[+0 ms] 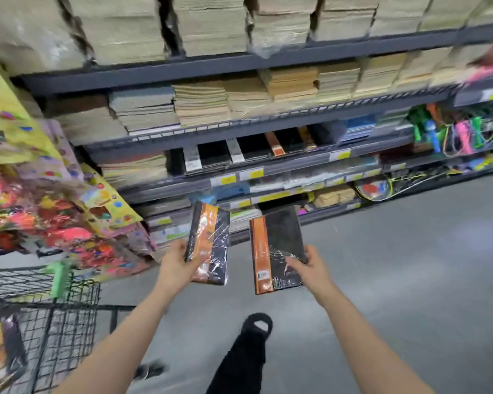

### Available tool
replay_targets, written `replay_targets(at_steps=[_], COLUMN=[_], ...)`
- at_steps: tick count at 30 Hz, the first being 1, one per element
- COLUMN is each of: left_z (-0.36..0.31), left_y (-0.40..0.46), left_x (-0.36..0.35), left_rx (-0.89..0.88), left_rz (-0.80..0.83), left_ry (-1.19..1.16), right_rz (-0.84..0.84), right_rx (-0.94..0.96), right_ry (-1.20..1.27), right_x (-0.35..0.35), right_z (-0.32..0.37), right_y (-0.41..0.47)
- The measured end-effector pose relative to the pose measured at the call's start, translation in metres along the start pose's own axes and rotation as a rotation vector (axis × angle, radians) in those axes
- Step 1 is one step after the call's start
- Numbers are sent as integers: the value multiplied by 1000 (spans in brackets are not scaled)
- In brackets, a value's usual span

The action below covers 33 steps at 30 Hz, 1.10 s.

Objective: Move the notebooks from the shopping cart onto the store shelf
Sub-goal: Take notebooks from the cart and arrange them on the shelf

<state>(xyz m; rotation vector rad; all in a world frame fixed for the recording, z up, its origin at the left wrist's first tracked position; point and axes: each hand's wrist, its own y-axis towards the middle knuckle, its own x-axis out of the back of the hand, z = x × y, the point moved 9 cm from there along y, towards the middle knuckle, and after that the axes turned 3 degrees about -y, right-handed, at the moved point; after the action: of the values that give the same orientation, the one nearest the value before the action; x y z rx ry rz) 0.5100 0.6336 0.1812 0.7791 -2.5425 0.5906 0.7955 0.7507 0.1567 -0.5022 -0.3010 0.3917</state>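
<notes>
- Nearest the camera, two bare forearms reached forward over the grey floor (410, 251), with a black-clad leg and a dark shoe (258, 322) below them.
- The left hand (177, 265) grasped a stack of shrink-wrapped black notebooks with orange spine bands (209, 245), fingers curled round its lower left edge; the stack was tilted, its top leaning toward the shelves.
- The right hand (310, 268) grasped a single black notebook with an orange spine strip, also in clear wrap (276, 251), thumb on the cover and fingers underneath its lower right corner.
- Both held items hung in the air side by side, apart from each other, in front of the lowest shelves and not yet on any of them.
- The black wire shopping cart with a green clip on its rim (69, 308) stood at lower left; inside it lay at least one more orange-and-black notebook (3, 356), blurred.
- The dark metal store shelf unit (239, 64) held tall stacks of tan paper pads (211, 24) on its upper levels, and a row of black notebooks with orange, white and grey spines (254, 149) on a middle level.
- Yellow price labels (228, 180) lined the shelf edges.
- Colourful wrapping sheets (40, 194) hung at the left; bright green, pink and blue items (453, 132), too blurred to identify, filled the right.
</notes>
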Motion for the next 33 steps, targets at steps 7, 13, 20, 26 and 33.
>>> replay_targets(at_steps=[7,13,20,26,33], left_z=[-33,-64,-102,-95,-98], left_y=[67,110,128,114,128], left_x=[-77,-134,-164,-183,-192], left_rx=[39,110,162,254,248], left_rz=[-38,-57,-106,-253,-383], left_ry=[-10,-27,-122,-311,-411], right_rz=[-26,1,81,151,196], right_rx=[24,0,5,71,83], right_ry=[12,-7,-10,-79,-30], right_x=[76,131,166,181,164], right_z=[27,50,81,111,119], right_y=[86,150,196,240,291])
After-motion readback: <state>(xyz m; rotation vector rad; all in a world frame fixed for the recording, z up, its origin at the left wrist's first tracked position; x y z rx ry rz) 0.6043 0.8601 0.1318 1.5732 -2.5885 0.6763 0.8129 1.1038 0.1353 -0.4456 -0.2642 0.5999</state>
